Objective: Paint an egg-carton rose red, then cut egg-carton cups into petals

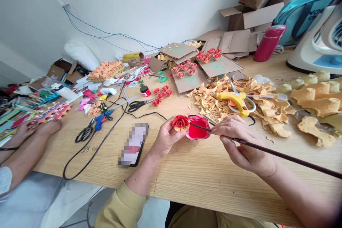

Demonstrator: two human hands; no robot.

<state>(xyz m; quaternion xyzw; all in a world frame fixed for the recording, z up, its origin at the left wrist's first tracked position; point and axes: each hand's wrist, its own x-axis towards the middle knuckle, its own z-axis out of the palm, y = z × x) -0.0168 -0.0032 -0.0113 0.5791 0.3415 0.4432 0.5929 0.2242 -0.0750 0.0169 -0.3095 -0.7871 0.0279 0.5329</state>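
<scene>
The rose (pixel 181 122) sits at one o'clock of the left hand (pixel 163 141), pinched between thumb and fingers. Its layered petals curl outward, red at the centre, with pale orange showing at six o'clock. The right hand (pixel 244 144) has its fingers closed round the slim dark brush (pixel 278 154), tip at the rose's three o'clock edge. Just beside, also at three, a lobed dish (pixel 196 138) holds glossy red paint (pixel 197 133). Toward two, torn orange scraps (pixel 210 96) heap on the wood-grained surface (pixel 187 174).

1 head cam, wearer's POV, looks fwd & down at table (pixel 187 174) close up, wall (pixel 133 0) in bkgd
</scene>
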